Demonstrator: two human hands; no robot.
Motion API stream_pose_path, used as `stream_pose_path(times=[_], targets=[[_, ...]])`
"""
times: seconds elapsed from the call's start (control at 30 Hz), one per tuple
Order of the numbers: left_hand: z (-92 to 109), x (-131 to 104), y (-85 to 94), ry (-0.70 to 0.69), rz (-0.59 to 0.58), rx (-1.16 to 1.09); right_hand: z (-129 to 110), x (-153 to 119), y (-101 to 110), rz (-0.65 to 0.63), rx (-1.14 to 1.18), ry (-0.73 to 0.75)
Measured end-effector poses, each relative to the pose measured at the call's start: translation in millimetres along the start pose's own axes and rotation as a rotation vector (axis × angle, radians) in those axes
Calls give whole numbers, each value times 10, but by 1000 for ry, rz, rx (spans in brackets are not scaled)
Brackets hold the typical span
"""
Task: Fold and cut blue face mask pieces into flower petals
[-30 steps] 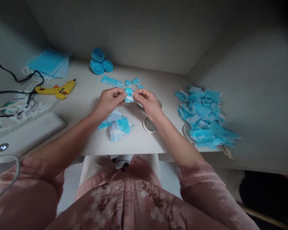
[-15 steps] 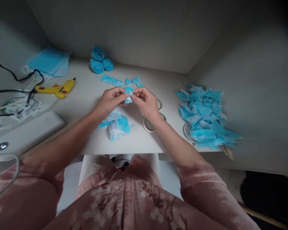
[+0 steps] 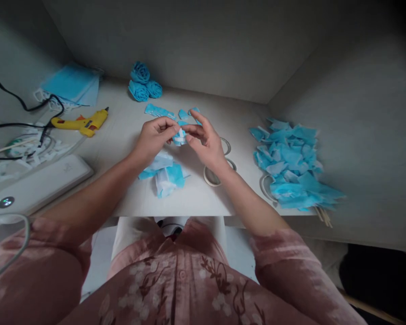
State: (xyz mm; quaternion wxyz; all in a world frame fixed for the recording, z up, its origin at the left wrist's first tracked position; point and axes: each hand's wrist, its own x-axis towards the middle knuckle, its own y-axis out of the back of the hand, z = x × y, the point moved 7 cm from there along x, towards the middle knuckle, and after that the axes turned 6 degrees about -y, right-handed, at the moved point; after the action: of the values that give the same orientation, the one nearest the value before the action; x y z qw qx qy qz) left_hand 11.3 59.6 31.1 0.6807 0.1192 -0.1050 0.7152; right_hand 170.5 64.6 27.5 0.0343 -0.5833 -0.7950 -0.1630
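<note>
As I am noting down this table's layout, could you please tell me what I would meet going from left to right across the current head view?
Yellow glue gun, left hand, small blue-and-white piece, right hand, heap of blue pieces.

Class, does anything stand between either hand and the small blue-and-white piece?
Nothing visible does. The left hand pinches the small blue-and-white piece, and the right hand is close beside it, with no other object seen between them.

On the left, a white power bank [image 3: 43, 183], with black cables [image 3: 44, 133] and a yellow glue gun [image 3: 89, 123] beyond.
</note>
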Motion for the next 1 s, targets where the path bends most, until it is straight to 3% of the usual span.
stream_pose_path(times=[0.3, 0.47, 0.7, 1.0], targets=[[4, -15, -20, 1, 40, -29, 144, 61, -59, -47, 82, -106], [-33, -18, -42, 42, -13, -108, 112, 56, -35, -9, 10, -74], [-220, -11, -86, 230, -123, -268, -43, 58, 13, -58, -238, 63], [-63, 41, -25, 62, -112, -15, 49, 81, 28, -4, -161, 29]])
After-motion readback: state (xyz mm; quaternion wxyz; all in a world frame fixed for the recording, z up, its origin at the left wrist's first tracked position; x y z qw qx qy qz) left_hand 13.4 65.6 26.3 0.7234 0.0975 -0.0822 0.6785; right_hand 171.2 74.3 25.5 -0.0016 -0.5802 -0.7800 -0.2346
